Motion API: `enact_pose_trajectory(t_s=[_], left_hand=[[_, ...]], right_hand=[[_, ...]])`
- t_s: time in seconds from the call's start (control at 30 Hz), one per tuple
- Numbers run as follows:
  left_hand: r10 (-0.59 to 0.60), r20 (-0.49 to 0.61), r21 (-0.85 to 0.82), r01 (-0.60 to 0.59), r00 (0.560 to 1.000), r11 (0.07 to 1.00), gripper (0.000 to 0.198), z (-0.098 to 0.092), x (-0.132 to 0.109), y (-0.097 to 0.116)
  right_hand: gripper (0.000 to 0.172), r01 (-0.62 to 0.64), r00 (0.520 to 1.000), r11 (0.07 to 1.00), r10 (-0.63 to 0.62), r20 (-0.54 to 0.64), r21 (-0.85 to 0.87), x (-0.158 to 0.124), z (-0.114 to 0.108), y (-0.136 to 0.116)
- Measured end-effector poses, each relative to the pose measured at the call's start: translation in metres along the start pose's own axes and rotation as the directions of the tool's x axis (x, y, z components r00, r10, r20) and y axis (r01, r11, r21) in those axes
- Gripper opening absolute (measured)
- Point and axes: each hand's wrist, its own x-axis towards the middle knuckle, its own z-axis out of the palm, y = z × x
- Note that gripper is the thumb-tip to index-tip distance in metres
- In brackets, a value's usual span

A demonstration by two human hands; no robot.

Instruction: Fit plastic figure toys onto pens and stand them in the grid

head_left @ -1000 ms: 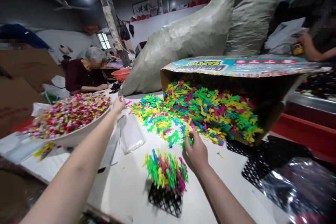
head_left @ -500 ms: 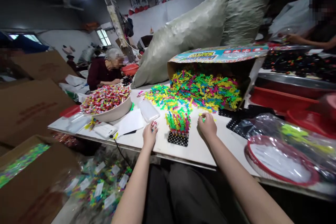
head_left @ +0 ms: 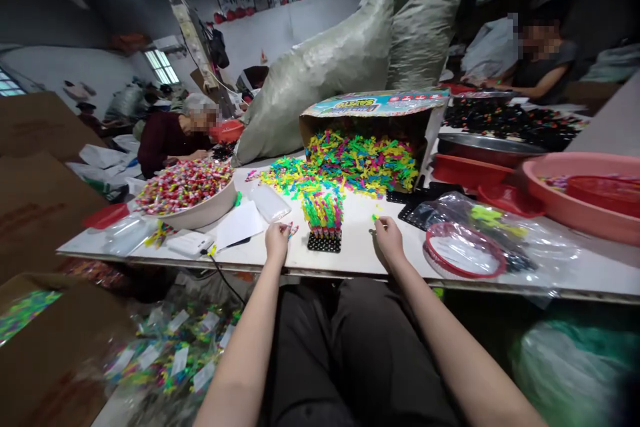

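My left hand (head_left: 277, 243) is closed on small red-and-white plastic pieces (head_left: 293, 229) whose ends stick out by the fingertips. My right hand (head_left: 389, 237) pinches a small green plastic piece (head_left: 375, 217), its exact shape too small to make out. Between the hands stands a black perforated tray (head_left: 325, 244). Upright in it are rows of green, yellow, blue and pink plastic figures (head_left: 323, 212), with red-and-white bases at the bottom. Behind the tray, a heap of loose coloured figures (head_left: 363, 161) spills from a cardboard box (head_left: 375, 104) lying on its side.
To the left, a white basin (head_left: 200, 214) is heaped with red-and-white pieces. A clear plastic bag (head_left: 543, 240) and a red-rimmed lid (head_left: 465, 250) lie to the right, before a pink basin (head_left: 590, 173). Big sacks (head_left: 320, 73) stand behind. Two people sit working farther off.
The view has swung to the right, so the table things sit farther left. The green piece in my right fingertips and the pieces in my left hand now show more plainly.
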Motion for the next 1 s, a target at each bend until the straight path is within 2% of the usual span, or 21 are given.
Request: enact_pose_trajectory(t_s=[0.07,0.13,0.37,0.53,0.63,0.7,0.77,0.8,0.87,0.93,1.0], left_hand=[[0.006,-0.017,0.014,-0.005,1.000,1.000,0.012,0.000,0.000,0.000],[0.007,-0.042,0.024,-0.006,0.999,1.000,0.012,0.000,-0.001,0.000],[0.027,-0.049,-0.055,-0.030,0.998,0.998,0.008,-0.002,-0.001,0.002],[-0.018,-0.125,-0.195,-0.007,0.992,0.981,0.013,-0.010,-0.001,0.005],[-0.077,-0.184,-0.294,0.020,0.980,0.955,0.019,-0.021,-0.010,0.014],[-0.109,-0.210,-0.359,0.027,0.972,0.933,0.026,-0.029,-0.027,0.024],[-0.121,-0.203,-0.412,0.027,0.972,0.911,0.033,-0.037,-0.056,0.039],[-0.119,-0.177,-0.439,0.030,0.977,0.898,0.036,-0.039,-0.073,0.048],[-0.114,-0.096,-0.511,0.050,0.989,0.858,0.039,-0.044,-0.111,0.067],[-0.134,0.074,-0.688,0.148,0.988,0.711,0.039,-0.047,-0.145,0.088],[-0.163,0.185,-0.781,0.245,0.969,0.574,0.040,-0.050,-0.170,0.109]], right_hand=[[0.028,-0.051,0.999,0.994,0.051,0.007,0.094,-0.012,-0.010,0.001],[0.030,-0.055,0.998,0.993,0.053,0.018,0.103,-0.022,-0.017,0.003],[0.019,0.110,0.986,0.985,-0.091,0.142,-0.135,-0.029,-0.015,0.003],[0.016,0.099,0.987,0.986,-0.080,0.139,-0.136,-0.026,-0.013,0.001],[0.021,0.079,0.990,0.989,-0.063,0.129,-0.127,-0.025,-0.014,0.002],[0.029,0.071,0.995,0.993,-0.063,0.079,-0.098,-0.027,-0.016,0.003],[0.031,0.108,0.994,0.992,-0.108,0.000,-0.057,-0.033,-0.020,0.000],[0.028,0.159,0.987,0.987,-0.160,-0.019,-0.032,-0.038,-0.022,-0.004],[0.017,0.288,0.957,0.957,-0.288,0.015,0.033,-0.054,-0.027,-0.017],[0.014,0.369,0.920,0.921,-0.381,0.091,0.128,-0.076,-0.031,-0.038],[0.018,0.364,0.909,0.909,-0.394,0.135,0.201,-0.101,-0.032,-0.061]])
